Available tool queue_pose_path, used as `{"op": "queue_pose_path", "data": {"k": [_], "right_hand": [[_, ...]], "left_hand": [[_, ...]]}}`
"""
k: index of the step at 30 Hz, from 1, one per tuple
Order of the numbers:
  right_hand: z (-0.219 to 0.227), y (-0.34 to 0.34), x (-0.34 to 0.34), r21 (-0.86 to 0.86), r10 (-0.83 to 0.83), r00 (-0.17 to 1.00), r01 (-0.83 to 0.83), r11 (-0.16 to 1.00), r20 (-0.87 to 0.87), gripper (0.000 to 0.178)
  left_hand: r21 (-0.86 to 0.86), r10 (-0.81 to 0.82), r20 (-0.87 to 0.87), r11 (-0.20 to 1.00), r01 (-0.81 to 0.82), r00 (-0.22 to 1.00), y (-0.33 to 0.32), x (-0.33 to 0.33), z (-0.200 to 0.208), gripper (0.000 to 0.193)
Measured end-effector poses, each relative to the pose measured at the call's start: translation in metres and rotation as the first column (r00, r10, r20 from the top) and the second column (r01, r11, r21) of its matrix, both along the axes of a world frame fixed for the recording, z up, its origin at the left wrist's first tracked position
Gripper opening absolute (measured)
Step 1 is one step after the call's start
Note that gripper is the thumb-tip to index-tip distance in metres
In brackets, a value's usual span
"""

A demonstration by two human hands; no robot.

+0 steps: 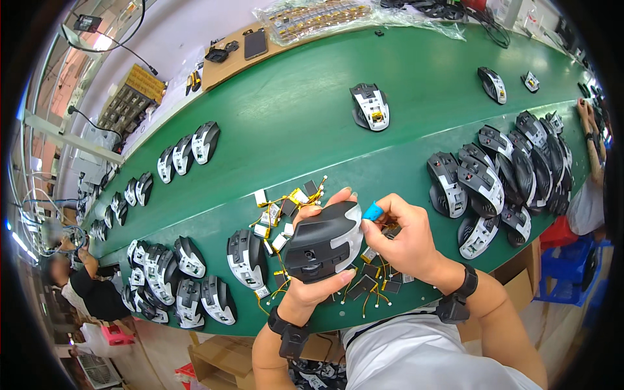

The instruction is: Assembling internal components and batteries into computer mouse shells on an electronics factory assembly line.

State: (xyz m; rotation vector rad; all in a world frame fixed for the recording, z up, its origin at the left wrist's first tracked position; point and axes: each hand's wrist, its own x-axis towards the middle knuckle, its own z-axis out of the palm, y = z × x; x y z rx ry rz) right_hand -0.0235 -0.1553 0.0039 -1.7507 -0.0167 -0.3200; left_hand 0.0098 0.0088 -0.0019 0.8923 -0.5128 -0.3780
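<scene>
A black computer mouse with white side panels (318, 242) is held up over the bench, tilted. My left hand (313, 291) wraps around it, thumb along the near side and fingertips at the far side. Beside the mouse's white edge, my right hand (408, 237) is closed in a pinch. A small blue piece (373, 211) shows at its index fingertip; whether it is held or worn on the finger I cannot tell. Below the hands lie several small batteries with yellow tape and thin wires (274, 214). Another mouse with its top panel off (246, 259) rests to the left.
Partly assembled mice stand in a group at the left (159, 273) and a pile at the right (481, 179). On the green bench's (286, 104) far strip are more mice, one mid-bench (370, 107). A cardboard sheet (227, 71) holds a phone. Other people sit at both sides.
</scene>
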Motion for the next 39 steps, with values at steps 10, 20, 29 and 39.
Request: {"op": "queue_pose_path", "data": {"k": [10,20,29,39], "right_hand": [[0.000,-0.002,-0.001,0.076,0.008,1.000,-0.006,0.997,-0.017,0.013],[0.000,-0.002,-0.002,0.084,0.017,0.999,-0.012,0.996,-0.050,0.012],[-0.002,-0.005,-0.001,0.192,0.079,0.987,-0.051,0.980,-0.142,0.011],[-0.005,-0.015,0.009,0.439,0.208,0.962,-0.113,0.891,-0.176,0.023]], "left_hand": [[0.021,-0.006,0.009,1.000,0.006,1.000,-0.001,-0.004,0.000,0.086],[0.015,0.037,-0.058,0.999,-0.037,0.998,-0.003,-0.008,0.001,0.089],[0.011,0.007,-0.064,1.000,-0.006,0.998,-0.005,-0.010,-0.001,0.086],[-0.032,0.043,-0.335,0.998,-0.057,0.941,-0.006,-0.013,0.017,0.090]]}}
